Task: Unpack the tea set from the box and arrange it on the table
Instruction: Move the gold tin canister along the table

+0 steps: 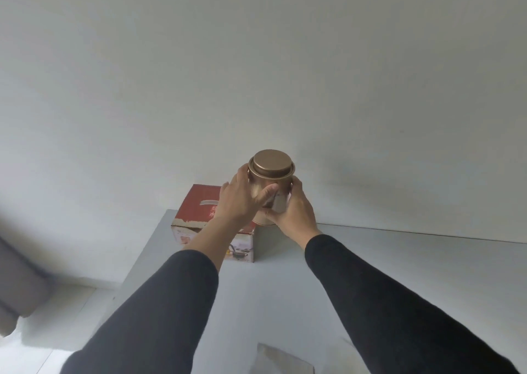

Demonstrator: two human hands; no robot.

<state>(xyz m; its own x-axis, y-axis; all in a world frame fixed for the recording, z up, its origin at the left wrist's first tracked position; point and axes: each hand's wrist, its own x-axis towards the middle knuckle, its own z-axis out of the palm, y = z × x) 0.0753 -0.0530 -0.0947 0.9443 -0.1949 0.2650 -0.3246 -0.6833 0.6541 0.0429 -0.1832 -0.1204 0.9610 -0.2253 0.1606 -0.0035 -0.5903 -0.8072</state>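
both hands hold a tin above the table's far edge

a pale sheet [285,359] lies at the table's [370,259] near edge. farther out, the left hand [242,199] and right hand [293,211] clasp a lidded tin [271,171] from either side, apparently lifted just off the table. the box [211,219] sits at the far left corner. judging by this, unpacking has barely begun; no other pieces show.

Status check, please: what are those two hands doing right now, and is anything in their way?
Left hand and right hand both clasp bronze tin, lid on. Red box beside it on table. Nothing blocking.
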